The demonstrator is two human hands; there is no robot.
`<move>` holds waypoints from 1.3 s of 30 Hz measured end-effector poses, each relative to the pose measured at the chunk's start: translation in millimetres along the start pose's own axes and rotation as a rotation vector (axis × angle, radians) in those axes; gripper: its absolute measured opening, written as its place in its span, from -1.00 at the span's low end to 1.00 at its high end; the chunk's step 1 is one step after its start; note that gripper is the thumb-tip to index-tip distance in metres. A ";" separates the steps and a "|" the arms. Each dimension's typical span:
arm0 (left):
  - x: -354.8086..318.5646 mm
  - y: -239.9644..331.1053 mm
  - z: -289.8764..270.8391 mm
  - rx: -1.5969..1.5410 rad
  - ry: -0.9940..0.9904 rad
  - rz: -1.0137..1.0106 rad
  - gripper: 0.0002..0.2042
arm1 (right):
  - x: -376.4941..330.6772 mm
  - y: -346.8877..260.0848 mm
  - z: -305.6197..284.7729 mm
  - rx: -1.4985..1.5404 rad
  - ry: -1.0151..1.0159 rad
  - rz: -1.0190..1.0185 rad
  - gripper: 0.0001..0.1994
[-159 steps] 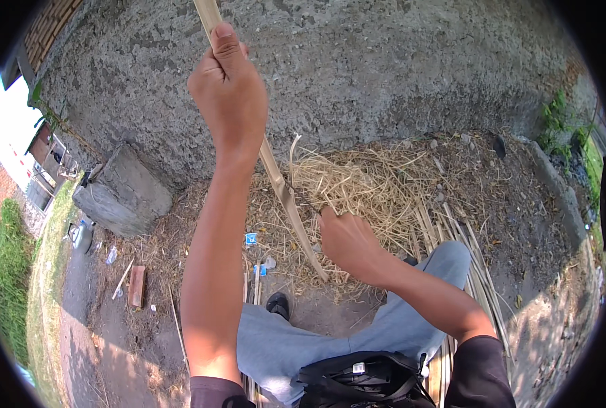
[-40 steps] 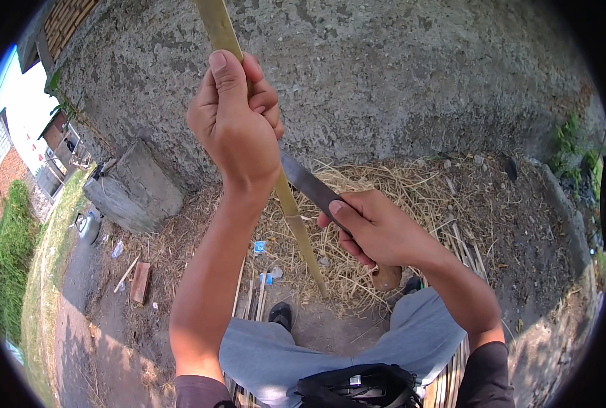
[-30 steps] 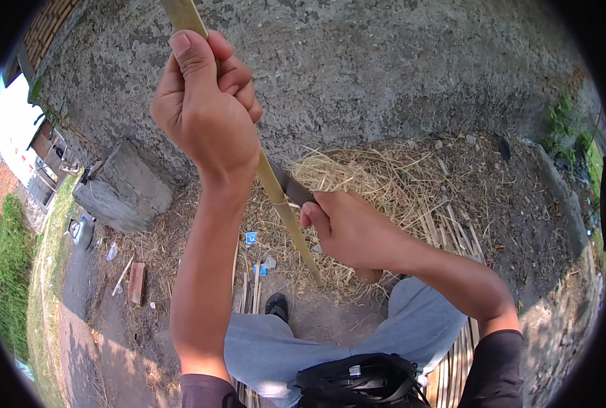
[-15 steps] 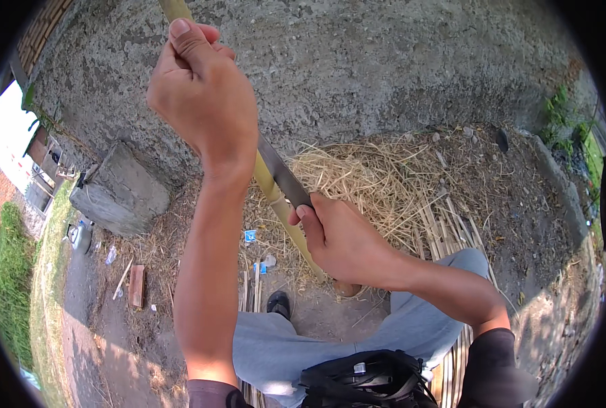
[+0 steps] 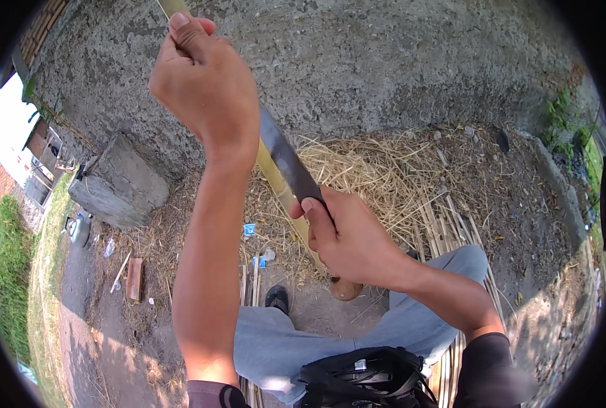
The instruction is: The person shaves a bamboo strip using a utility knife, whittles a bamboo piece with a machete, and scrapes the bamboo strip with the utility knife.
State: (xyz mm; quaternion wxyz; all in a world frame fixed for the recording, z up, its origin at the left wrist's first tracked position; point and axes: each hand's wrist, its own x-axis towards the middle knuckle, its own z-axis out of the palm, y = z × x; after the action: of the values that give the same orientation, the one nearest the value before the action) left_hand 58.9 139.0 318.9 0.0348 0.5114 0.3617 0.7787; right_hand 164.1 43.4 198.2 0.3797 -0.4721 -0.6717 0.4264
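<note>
My left hand [image 5: 204, 85] is closed around the upper part of a yellow-green bamboo strip [image 5: 274, 170], high in front of the wall. The strip slants down to the right, passing behind my left wrist and then behind my right hand [image 5: 350, 234]. That right hand grips a knife with a long dark blade [image 5: 287, 162], its thumb pressed on the metal. The blade lies along the strip, and its far end is hidden behind my left wrist. A rounded brown wooden end [image 5: 346, 289] shows below my right hand; I cannot tell whether it belongs to the knife.
Pale shavings [image 5: 364, 166] are heaped at the foot of a rough grey wall [image 5: 398, 61]. Split bamboo strips [image 5: 442, 228] lie by my right knee. A concrete block [image 5: 123, 183] stands at left, with a reddish wooden piece [image 5: 134, 279] on the ground nearby.
My right hand has shifted slightly to the right with the knife, and more of the blade's flat side shows. My left hand keeps its grip on the bamboo strip almost unmoved.
</note>
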 end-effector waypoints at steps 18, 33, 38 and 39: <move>-1.0 4.5 -5.2 0.076 0.002 0.057 -0.59 | -10.4 -33.5 -5.9 -0.115 0.020 0.034 -0.72; -8.1 5.1 4.5 0.008 -0.007 0.063 -0.61 | -5.9 -21.2 -11.2 -0.057 0.092 -0.101 -0.74; -11.5 12.1 8.9 0.042 0.014 -0.019 -0.59 | -5.1 -15.5 -7.0 -0.107 0.094 0.018 -0.73; -10.8 11.6 10.0 0.044 0.020 -0.014 -0.59 | -4.7 -15.7 -9.4 -0.108 0.046 0.075 -0.72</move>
State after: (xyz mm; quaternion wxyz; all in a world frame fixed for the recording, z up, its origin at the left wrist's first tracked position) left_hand 75.9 131.2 319.7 0.0255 0.5019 0.3824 0.7754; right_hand 169.0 37.9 215.7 0.3526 -0.5264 -0.6668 0.3924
